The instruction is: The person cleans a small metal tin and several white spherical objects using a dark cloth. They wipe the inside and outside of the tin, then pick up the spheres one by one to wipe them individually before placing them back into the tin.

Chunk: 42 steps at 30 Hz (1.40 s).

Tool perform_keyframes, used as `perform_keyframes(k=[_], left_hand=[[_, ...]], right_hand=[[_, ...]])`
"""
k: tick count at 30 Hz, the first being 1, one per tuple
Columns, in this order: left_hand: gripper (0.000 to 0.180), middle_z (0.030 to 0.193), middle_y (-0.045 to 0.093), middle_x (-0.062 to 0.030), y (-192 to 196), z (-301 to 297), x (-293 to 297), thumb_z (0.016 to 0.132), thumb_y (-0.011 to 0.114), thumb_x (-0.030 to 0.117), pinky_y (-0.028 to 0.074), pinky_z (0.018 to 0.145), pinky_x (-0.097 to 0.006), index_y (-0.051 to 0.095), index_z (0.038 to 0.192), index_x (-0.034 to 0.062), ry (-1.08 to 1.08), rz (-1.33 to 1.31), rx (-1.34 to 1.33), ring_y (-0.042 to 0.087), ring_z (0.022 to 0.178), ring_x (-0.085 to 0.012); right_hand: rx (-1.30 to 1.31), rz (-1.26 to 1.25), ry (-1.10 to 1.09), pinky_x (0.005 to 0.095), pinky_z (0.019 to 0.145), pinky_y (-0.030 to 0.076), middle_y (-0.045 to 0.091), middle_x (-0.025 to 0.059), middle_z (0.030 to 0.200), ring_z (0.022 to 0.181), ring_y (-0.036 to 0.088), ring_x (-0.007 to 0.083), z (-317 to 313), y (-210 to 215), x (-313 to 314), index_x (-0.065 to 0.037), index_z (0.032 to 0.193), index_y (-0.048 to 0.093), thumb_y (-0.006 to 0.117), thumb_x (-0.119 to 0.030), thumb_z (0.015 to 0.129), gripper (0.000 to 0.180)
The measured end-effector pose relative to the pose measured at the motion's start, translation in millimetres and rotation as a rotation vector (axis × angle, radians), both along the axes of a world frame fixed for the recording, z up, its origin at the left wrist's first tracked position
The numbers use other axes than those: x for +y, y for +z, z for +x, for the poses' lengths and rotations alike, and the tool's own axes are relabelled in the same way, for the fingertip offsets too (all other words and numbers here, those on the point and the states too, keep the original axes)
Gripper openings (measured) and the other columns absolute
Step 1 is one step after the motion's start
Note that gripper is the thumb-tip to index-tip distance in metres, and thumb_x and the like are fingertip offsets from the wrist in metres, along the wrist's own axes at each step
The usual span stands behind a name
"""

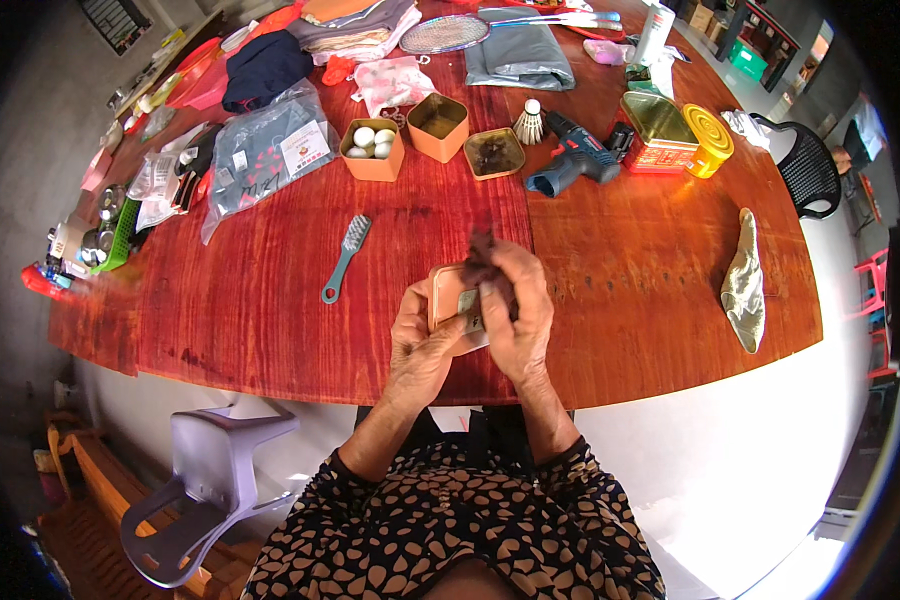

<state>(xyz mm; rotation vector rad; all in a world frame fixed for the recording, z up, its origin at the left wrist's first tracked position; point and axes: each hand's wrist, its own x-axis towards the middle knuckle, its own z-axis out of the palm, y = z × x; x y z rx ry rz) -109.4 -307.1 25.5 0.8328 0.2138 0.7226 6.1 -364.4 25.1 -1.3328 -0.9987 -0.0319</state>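
My left hand (420, 345) grips a small orange square tin lid or box (446, 290) with a pale label on it, over the near middle of the table. My right hand (520, 315) is closed on a dark brown crumpled piece (482, 258), probably cloth, against the box's far right edge. Part of the box is hidden behind my fingers. Left of my hands lies a brush (347, 258) with a grey-green handle. Beyond them stand an orange tin of white balls or eggs (372, 165), an open orange tin (437, 128) and a shallower one with dark contents (494, 154).
A cordless drill (575, 155), a shuttlecock (530, 122), a red tin (660, 135) and a yellow round container (708, 140) stand farther right. A pale cloth (743, 285) lies near the right edge. Bagged clothing (270, 150) and a badminton racket (448, 34) lie beyond. A purple chair (210, 470) stands lower left.
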Motion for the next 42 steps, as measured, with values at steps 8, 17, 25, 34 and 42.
perform_keyframes(k=[8,17,25,34,42], left_hand=[[0.033,0.128,0.051,-0.0062,-27.8,-22.1,5.5,0.095,0.054,0.009,0.045,0.098,-0.031,0.049,0.127,0.0027,-0.022,0.312,0.147,0.052,0.115,-0.0169],[0.035,0.110,0.057,-0.0021,2.5,-16.5,-6.7,0.091,0.056,0.001,0.046,0.089,-0.026,0.049,0.126,0.0003,0.026,0.270,0.180,0.054,0.098,-0.0078],[0.042,0.132,0.050,-0.0089,-3.7,-15.1,-3.7,0.095,0.050,0.007,0.039,0.105,-0.038,0.041,0.135,0.0050,-0.052,0.022,-0.022,0.049,0.122,-0.0191],[0.088,0.128,0.050,-0.0115,14.1,-22.2,-5.8,0.087,0.019,0.075,0.040,0.101,-0.035,0.044,0.130,0.0021,0.018,-0.003,0.214,0.049,0.119,-0.0239],[0.051,0.134,0.046,-0.0065,-4.6,-18.2,-14.5,0.099,0.043,0.040,0.035,0.106,-0.034,0.037,0.138,0.0066,-0.041,0.168,0.208,0.044,0.123,-0.0170]], right_hand=[[-0.519,-0.169,0.071,0.0393,0.098,0.030,0.058,0.0025,0.125,0.123,0.049,0.0257,-28.6,18.5,-17.7,-0.015,0.103,0.069,0.068,-0.014,0.074,0.029],[0.095,0.004,0.011,0.0398,0.088,0.045,0.060,0.0151,0.108,0.100,0.059,0.0306,-18.7,2.7,-6.1,-0.002,0.111,0.055,0.054,-0.012,0.087,0.026],[0.018,-0.044,0.027,0.0420,0.100,0.038,0.055,0.0183,0.124,0.120,0.049,0.0342,-22.8,-4.2,-7.0,-0.002,0.115,0.055,0.052,-0.004,0.088,0.027],[-0.444,-0.132,0.042,0.0358,0.090,0.041,0.057,0.0037,0.126,0.106,0.049,0.0245,-49.1,-0.1,-14.9,-0.010,0.105,0.066,0.068,-0.008,0.073,0.032],[0.053,-0.049,-0.119,0.0410,0.089,0.039,0.057,0.0142,0.114,0.100,0.052,0.0314,-39.6,22.5,2.3,-0.004,0.112,0.055,0.055,-0.007,0.084,0.029]])
